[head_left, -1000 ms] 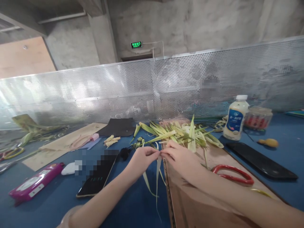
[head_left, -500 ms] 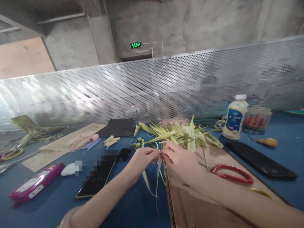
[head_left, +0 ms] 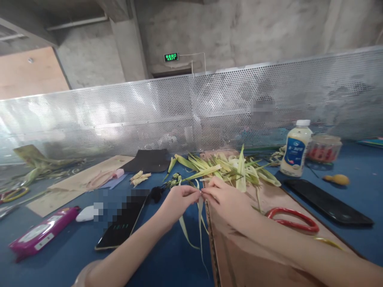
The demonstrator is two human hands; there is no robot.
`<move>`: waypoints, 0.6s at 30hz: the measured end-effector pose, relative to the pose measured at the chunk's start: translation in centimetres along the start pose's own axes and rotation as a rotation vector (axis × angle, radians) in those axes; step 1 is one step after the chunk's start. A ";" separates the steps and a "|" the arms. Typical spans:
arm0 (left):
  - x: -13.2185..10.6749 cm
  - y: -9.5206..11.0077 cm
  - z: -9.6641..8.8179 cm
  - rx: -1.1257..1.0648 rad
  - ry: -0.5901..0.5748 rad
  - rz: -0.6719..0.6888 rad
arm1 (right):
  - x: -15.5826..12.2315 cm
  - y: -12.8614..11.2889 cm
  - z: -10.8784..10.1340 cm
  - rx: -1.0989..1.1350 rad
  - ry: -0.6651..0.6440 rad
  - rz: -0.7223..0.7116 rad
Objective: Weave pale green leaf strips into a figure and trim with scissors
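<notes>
My left hand (head_left: 180,202) and my right hand (head_left: 225,200) meet fingertip to fingertip over the near edge of a cardboard sheet (head_left: 236,259). Both are closed in a pinch on thin pale-green corn husk strips (head_left: 200,223). Long ends of the strips dangle below the fingers, and a short curled bit shows above them. The exact spot where the fingertips grip is hidden. Just beyond my hands lies a heap of yellow-green corn husks (head_left: 214,165), partly on the cardboard.
Red-handled scissors (head_left: 295,219) lie beside my right forearm. To the right are a black phone (head_left: 327,201), a bottle (head_left: 296,149), a jar (head_left: 324,148) and a small gourd (head_left: 338,179). On the left lie another phone (head_left: 124,223), a purple packet (head_left: 44,233) and brown paper (head_left: 70,185).
The hanging end of one husk strip has swung a little to the right. My hands stay almost in place, fingertips still together.
</notes>
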State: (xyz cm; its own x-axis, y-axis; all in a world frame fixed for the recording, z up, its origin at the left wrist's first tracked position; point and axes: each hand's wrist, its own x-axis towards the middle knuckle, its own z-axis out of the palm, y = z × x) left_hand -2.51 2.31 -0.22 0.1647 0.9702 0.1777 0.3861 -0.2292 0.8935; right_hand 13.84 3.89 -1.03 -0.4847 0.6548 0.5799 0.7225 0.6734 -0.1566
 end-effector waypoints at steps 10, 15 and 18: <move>0.3 -0.6 0.3 -0.049 -0.025 -0.031 | -0.3 -0.1 0.2 -0.220 0.025 -0.079; 0.1 -0.2 0.3 -0.025 -0.024 -0.023 | -0.1 0.1 0.4 -0.069 0.042 0.005; 0.0 0.1 0.3 -0.003 -0.008 -0.004 | 0.0 0.1 0.3 0.029 0.036 0.030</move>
State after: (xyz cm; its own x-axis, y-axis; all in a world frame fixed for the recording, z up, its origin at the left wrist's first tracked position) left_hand -2.24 2.30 -0.25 0.1704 0.9704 0.1712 0.3838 -0.2254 0.8955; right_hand 13.71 4.06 -1.31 -0.4448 0.6626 0.6027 0.7215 0.6638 -0.1973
